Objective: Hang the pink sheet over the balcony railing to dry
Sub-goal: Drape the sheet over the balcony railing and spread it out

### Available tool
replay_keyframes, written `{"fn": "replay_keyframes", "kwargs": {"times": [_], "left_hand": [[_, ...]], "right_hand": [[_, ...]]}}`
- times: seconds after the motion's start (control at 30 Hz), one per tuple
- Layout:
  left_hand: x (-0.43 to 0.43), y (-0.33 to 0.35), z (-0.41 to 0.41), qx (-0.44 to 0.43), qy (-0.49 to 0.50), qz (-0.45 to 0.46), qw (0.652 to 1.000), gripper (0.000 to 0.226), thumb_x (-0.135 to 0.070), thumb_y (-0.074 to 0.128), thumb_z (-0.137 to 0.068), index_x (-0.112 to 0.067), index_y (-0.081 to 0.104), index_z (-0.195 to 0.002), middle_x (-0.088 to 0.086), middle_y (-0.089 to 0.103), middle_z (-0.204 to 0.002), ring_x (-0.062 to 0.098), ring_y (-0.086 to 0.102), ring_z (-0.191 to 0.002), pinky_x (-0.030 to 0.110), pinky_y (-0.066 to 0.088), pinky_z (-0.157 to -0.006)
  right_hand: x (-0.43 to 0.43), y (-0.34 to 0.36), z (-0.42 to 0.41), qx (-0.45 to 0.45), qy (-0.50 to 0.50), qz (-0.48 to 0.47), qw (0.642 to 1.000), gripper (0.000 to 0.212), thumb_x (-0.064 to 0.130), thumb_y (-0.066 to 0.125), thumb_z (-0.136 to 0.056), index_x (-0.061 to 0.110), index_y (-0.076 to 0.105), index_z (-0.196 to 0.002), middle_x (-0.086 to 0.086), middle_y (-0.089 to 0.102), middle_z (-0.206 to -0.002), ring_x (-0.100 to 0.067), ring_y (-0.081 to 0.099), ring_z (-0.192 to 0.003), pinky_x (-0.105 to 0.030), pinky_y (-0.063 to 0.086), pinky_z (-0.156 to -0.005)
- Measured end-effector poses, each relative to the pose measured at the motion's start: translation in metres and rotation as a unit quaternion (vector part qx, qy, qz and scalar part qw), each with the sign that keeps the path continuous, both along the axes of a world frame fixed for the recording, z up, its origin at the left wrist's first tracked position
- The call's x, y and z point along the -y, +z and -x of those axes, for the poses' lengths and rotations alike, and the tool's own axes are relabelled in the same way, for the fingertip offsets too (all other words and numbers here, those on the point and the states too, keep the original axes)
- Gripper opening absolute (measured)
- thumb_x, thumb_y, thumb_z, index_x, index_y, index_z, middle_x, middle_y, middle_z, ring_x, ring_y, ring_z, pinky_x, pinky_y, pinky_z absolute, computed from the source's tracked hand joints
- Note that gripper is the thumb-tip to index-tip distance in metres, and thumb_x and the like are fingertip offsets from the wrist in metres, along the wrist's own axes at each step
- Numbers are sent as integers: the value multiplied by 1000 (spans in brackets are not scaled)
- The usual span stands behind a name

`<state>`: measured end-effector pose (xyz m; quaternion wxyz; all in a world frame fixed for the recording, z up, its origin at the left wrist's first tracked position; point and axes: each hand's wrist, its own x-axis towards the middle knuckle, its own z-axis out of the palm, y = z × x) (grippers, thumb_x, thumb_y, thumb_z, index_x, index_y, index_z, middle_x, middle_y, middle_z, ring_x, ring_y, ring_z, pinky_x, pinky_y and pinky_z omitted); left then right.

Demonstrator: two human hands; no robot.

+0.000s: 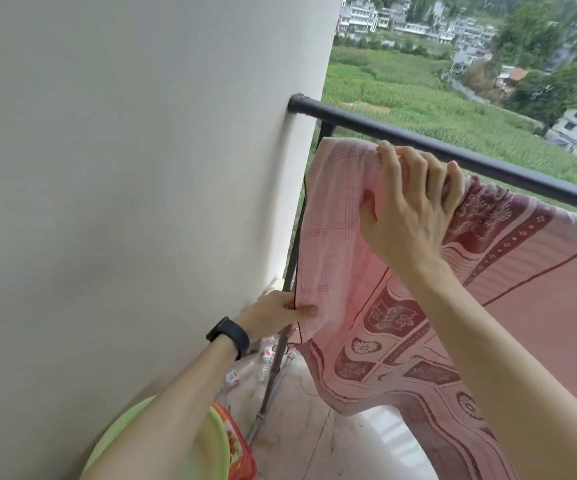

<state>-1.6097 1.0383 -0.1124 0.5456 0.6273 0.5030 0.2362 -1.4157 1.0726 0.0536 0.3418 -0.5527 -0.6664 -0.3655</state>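
- No word, number or brand can be read anywhere in view.
- Clear plastic bottles (262, 362) just below the left hand (276, 313): small red-and-white labels, too blurred to read.
- Red packet (236, 445) under the left forearm: printed marks, illegible.
- Pink sheet (401, 323) below the right hand (408, 206): darker ornament of flowers and borders, no lettering.

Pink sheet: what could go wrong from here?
1. The pink sheet is bunched under the right hand at the railing; that may dry slowly.
2. Only it and the left hand seem to hold the cloth; letting go could drop it.
3. Its hem hangs low toward the floor and may get dirty.
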Motion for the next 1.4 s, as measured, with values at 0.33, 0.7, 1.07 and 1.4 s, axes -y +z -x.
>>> {"fn": "replay_keyframes", "kwargs": {"times": [0.33, 0.7, 1.07, 1.4], "left_hand": [[-22, -3, 101, -63, 299, -155, 940, 48, -49, 54, -96, -7, 52, -73, 0, 48, -66, 19, 41, -63, 34, 31, -61], [-30, -13, 49, -107, 124, -39, 986, 45, -60, 49, -94, -19, 69, -93, 2, 73, -95, 22, 68, -86, 35, 53, -78], [-44, 2, 145, -273, 286, -140, 908, 54, -69, 32, -86, -23, 55, -71, 0, 57, -71, 32, 57, -80, 35, 39, -65], [-64, 132, 27, 176, 194, -108, 959, 27, -30, 60, -72, -24, 68, -97, -8, 70, -96, 12, 64, -90, 29, 45, -77]], "right_hand": [[6, -2, 9, -12, -26, 34, 999, 70, 43, 54, -84, 16, 41, -147, -10, 47, -144, -32, 38, -139, -55, 8, -120], [12, 6, 1, -12, -10, 55, 998, 69, 36, 56, -81, 22, 41, -147, -5, 48, -142, -28, 39, -136, -52, 11, -119], [15, 4, 0, 2, -13, 69, 998, 70, 41, 53, -85, 24, 36, -151, -5, 45, -148, -27, 37, -140, -52, 10, -121], [21, 19, -4, -2, 11, 115, 993, 62, 45, 53, -89, 24, 43, -146, -3, 52, -141, -28, 46, -129, -50, 22, -113]]}}
